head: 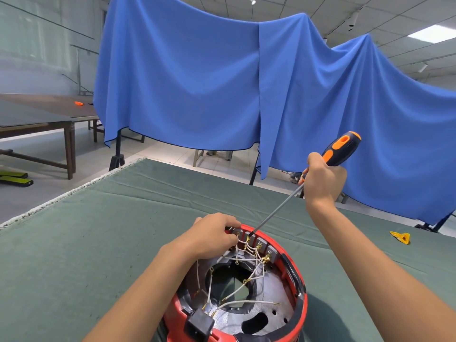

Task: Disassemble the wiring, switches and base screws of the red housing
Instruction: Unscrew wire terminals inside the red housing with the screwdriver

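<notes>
1. Housing (299, 296) sits on the desk (103, 230), lower centre.
2. Left hand (213, 233) grips its rim.
3. Right hand (322, 176) grips the screwdriver (276, 211); tip apparently on a switch terminal (249, 236).
4. Risk: a tilted shaft may slip and damage the wires (246, 257).

housing (299, 302) on table (98, 230), cloth (222, 82) behind.

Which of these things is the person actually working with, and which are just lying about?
In use:
red housing, steadied at its far rim by the left hand
white wires inside it
screwdriver, gripped by the right hand, tip at the switch terminals

Lying about:
yellow piece on the green cloth
orange item on the far table
</notes>
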Available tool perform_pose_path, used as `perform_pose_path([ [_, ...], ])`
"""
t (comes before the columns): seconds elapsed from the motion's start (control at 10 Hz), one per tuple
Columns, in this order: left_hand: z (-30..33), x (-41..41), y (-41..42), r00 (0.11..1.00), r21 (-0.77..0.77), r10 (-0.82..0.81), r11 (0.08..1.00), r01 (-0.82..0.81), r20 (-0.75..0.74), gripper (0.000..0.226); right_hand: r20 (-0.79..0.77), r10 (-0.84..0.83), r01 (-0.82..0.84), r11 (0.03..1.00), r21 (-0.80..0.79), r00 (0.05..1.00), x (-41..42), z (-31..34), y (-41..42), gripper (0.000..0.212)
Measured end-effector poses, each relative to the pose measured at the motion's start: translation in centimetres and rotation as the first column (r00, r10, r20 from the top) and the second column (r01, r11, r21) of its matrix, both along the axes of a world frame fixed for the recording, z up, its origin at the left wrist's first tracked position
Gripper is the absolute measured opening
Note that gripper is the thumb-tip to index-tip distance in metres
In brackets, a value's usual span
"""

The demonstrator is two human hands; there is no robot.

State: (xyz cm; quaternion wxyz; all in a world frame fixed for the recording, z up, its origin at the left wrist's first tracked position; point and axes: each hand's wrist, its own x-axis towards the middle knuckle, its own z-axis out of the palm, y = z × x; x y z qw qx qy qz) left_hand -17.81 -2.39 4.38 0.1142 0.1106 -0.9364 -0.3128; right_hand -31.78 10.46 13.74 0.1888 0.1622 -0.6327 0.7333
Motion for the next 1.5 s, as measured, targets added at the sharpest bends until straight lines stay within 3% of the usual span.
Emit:
perform_pose_path([
  [0.2,-0.1,-0.1,0.0,0.999,-0.071,-0.023,0.997,0.025,0.029,0.045,0.085,-0.051,0.047,0.998,0.052,0.995,-1.2,0.0,-0.5,0.014],
  [0.7,-0.2,-0.4,-0.4,0.997,-0.075,-0.049,0.996,0.053,0.056,0.049,0.365,-0.178,0.155,0.984,0.091,0.914,-5.9,-2.6,-0.4,0.01],
  [1.1,-0.2,-0.3,-0.4,0.998,-0.057,-0.045,0.997,0.048,0.047,0.049,0.491,-0.13,0.127,0.991,0.039,0.861,-6.5,-5.2,-0.4,0.01],
  [1.3,-0.1,-0.1,-0.3,0.998,-0.045,-0.037,0.998,0.039,0.04,0.048,0.445,-0.065,0.059,0.998,0.027,0.893,-5.2,-3.6,-1.1,0.005],
  [1.5,-0.1,-0.1,-0.2,0.999,-0.021,-0.035,0.999,0.036,0.017,0.047,0.343,-0.002,0.034,0.996,-0.086,0.939,-3.9,-0.9,0.1,0.009],
])
